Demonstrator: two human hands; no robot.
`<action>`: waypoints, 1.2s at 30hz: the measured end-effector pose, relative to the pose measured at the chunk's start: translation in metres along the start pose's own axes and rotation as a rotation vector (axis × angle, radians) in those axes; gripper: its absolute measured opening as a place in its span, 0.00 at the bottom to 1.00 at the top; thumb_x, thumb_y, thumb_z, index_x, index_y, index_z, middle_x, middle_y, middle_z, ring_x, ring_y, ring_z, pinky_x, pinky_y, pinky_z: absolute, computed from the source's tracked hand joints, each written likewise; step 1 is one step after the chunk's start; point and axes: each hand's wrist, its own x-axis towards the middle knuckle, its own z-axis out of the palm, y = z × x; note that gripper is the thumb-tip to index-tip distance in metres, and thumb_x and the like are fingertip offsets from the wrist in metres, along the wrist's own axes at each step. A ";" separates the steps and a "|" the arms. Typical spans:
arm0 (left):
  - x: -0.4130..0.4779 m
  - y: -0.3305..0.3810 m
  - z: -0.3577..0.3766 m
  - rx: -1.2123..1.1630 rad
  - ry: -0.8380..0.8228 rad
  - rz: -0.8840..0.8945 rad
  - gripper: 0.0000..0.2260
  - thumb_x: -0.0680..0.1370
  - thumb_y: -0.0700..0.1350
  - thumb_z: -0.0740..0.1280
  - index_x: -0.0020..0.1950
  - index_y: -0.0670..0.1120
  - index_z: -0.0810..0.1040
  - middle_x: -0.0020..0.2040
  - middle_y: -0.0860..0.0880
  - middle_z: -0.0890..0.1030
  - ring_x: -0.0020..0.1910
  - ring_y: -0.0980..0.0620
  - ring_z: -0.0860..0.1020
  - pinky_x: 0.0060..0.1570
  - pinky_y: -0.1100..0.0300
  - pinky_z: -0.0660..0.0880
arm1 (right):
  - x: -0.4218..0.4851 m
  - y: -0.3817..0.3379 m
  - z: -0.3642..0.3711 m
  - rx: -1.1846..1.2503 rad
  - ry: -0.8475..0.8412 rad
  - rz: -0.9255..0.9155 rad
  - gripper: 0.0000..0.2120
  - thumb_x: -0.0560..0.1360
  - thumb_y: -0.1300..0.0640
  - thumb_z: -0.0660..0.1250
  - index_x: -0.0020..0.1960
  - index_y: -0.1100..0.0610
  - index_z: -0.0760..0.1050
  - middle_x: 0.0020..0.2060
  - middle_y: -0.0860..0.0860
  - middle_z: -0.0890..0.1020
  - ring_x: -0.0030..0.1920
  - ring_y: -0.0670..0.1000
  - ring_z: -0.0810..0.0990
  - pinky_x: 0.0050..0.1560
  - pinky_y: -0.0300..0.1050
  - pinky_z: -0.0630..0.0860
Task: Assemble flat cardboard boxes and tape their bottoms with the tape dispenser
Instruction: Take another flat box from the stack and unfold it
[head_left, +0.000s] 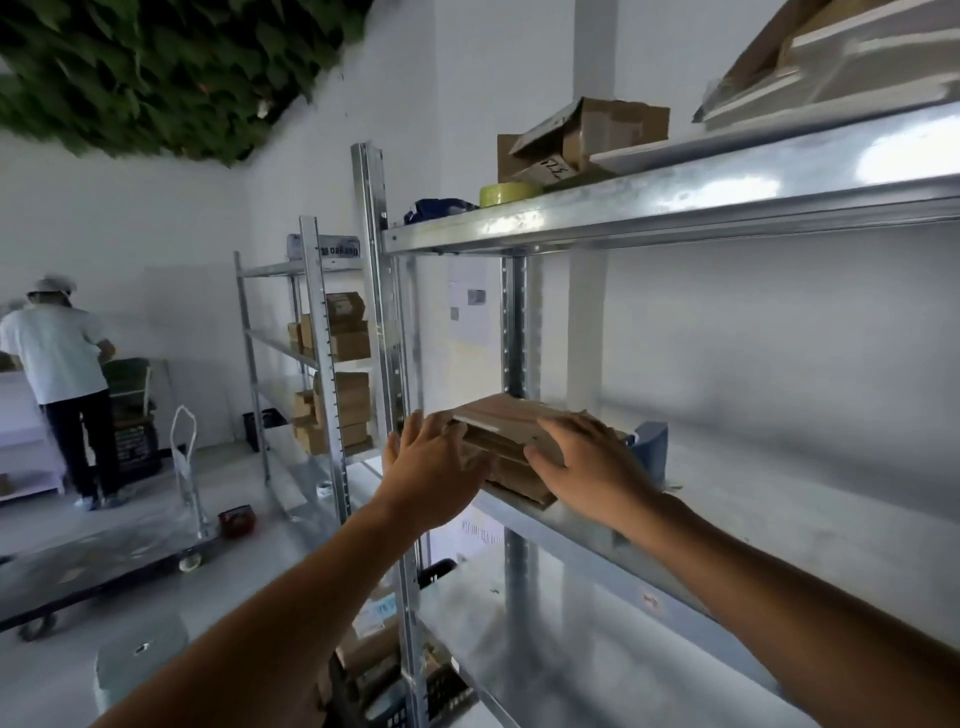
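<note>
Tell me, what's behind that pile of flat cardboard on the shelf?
A blue plastic thing pokes out behind the stack of flat cardboard boxes. The right hand and the stack cover most of it, so what it is cannot be told.

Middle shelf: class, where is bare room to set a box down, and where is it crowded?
Free: the middle shelf is bare from the blue object rightward to the picture's edge. Crowded: its left end by the post, where the left hand and right hand touch the flat cardboard stack.
</note>
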 end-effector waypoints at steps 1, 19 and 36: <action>0.015 -0.005 0.002 0.006 0.007 0.003 0.27 0.81 0.66 0.56 0.75 0.54 0.69 0.79 0.50 0.61 0.80 0.45 0.51 0.78 0.39 0.48 | 0.011 0.005 0.005 -0.024 0.002 0.013 0.28 0.81 0.36 0.53 0.75 0.48 0.66 0.74 0.50 0.70 0.74 0.56 0.66 0.74 0.57 0.64; 0.246 -0.124 0.098 -0.171 -0.164 0.147 0.28 0.77 0.66 0.63 0.72 0.52 0.72 0.73 0.47 0.71 0.68 0.45 0.70 0.67 0.43 0.65 | 0.159 0.035 0.097 -0.178 -0.057 0.390 0.32 0.81 0.33 0.49 0.81 0.46 0.53 0.79 0.58 0.58 0.79 0.60 0.54 0.75 0.60 0.60; 0.337 -0.164 0.148 -0.631 -0.615 0.308 0.09 0.73 0.55 0.77 0.39 0.71 0.83 0.41 0.67 0.84 0.43 0.67 0.82 0.38 0.77 0.74 | 0.194 0.057 0.132 0.118 0.031 0.722 0.15 0.76 0.44 0.59 0.62 0.37 0.70 0.54 0.41 0.76 0.51 0.39 0.75 0.44 0.30 0.69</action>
